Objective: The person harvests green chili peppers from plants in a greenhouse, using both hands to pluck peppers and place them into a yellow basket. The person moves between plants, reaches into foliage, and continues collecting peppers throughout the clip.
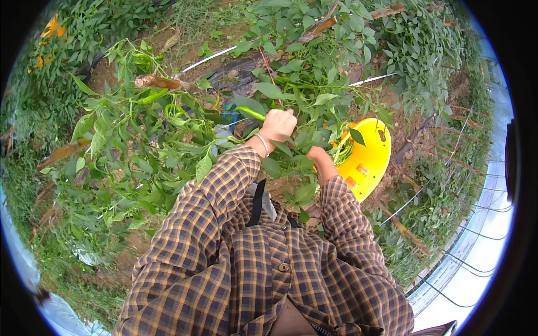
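Note:
My left hand [279,125], with a pale band around its wrist, is closed in a fist among pepper plants. A long green chili pepper [251,112] sticks out of that fist toward the left. Lower and to the right, my right hand [318,154] reaches into leaves beside a yellow plastic basket [375,155]; foliage hides its fingers. Several green peppers [344,152] lie inside the basket, against its near side. More chili peppers [152,98] hang on the plant [143,138] to the left.
A wooden stake [157,82] rises at upper left, and another stake [321,28] stands at the top. White string [210,58] runs between plants. Something blue [229,112] shows behind the leaves. Greenhouse film [483,235] and hoops border the right side.

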Demonstrator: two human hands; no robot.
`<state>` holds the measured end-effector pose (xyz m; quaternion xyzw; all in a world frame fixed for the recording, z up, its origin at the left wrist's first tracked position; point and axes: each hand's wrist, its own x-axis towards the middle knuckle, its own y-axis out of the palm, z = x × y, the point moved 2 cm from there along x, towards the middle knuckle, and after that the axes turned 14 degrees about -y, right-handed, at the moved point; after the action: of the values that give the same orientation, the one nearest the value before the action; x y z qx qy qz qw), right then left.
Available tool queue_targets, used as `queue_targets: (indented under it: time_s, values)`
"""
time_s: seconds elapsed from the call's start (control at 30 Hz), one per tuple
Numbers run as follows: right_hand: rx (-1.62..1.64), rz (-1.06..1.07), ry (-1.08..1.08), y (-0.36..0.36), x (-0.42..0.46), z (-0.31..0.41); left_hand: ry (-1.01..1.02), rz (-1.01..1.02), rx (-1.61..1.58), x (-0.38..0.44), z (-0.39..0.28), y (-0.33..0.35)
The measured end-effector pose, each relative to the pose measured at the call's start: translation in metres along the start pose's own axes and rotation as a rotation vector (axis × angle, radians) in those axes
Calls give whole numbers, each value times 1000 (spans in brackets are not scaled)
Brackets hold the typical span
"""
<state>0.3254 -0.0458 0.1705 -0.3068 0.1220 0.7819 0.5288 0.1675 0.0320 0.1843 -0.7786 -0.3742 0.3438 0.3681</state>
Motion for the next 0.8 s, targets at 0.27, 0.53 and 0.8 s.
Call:
queue_targets:
  time_s: [0.27,0.53,0.8]
  values:
    - [626,-352,44,36,-61,44,-78,214,62,-28,13,-15]
    - [-450,39,-242,45,1,-29,-246,258,-174,-14,41,-7]
    - [-340,83,-144,42,-2,-11,-336,335,-119,8,74,4]
